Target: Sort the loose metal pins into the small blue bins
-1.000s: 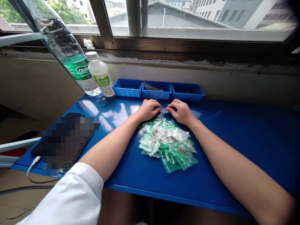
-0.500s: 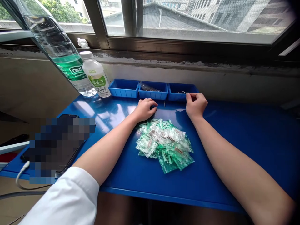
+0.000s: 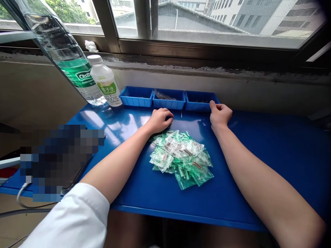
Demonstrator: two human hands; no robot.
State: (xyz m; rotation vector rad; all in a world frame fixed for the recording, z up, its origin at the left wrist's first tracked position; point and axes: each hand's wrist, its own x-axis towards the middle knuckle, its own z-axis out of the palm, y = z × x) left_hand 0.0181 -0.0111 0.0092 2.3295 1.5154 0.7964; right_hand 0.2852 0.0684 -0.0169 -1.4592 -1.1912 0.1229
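Note:
My right hand is at the right corner of the right-hand blue bin, thumb and forefinger pinched together at its rim. Whatever is between those fingertips is too small to make out. Thin metal pieces lie inside that bin. My left hand rests on the blue table with its fingers loosely bent and the thumb apart from them; the space under the palm is dark. Just in front of it lies a heap of small clear and green plastic bags, some with copper-coloured screw-like pieces inside.
Left of that bin stand a middle blue bin holding a clear bag and a left blue bin. A small pin is on the table. A white-capped bottle, a large water bottle and a blurred phone-like device are at left.
My right hand has moved a little right, to the bin's corner. The thin metal piece that showed at its fingertips no longer shows there. My left hand has stayed in place.

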